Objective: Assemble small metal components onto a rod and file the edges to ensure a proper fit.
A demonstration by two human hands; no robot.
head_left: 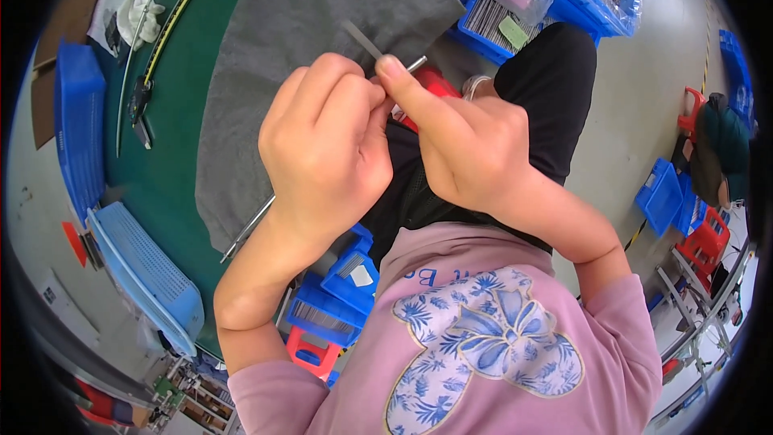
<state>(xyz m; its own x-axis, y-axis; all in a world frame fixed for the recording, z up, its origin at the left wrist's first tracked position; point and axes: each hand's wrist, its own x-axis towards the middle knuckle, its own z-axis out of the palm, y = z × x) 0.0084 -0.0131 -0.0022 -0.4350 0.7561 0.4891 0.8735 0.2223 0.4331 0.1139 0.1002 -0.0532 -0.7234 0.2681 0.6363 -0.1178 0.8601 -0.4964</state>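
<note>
My left hand [326, 141] is closed, its fingers curled in and its fingertips meeting my right hand. My right hand [471, 137] is closed too, with its thumb stretched along the top. A thin flat metal strip [362, 38] sticks out beyond the right thumb tip, pinched where the hands meet. A bright metal rod end [417, 63] shows past the right thumb. Behind my left wrist, a slim metal rod [248, 229] lies across the grey cloth [266, 56]; whether both rod parts are one piece is hidden. The cloth covers part of the green table and hangs towards my lap.
Blue bins [471, 32] of metal pieces and bags stand at the upper right. On the green table [177, 113] lie a utility knife [140, 105], a yellow tape measure [181, 12] and a white glove-like cloth [138, 20]. A light-blue basket [153, 274] sits at the left edge.
</note>
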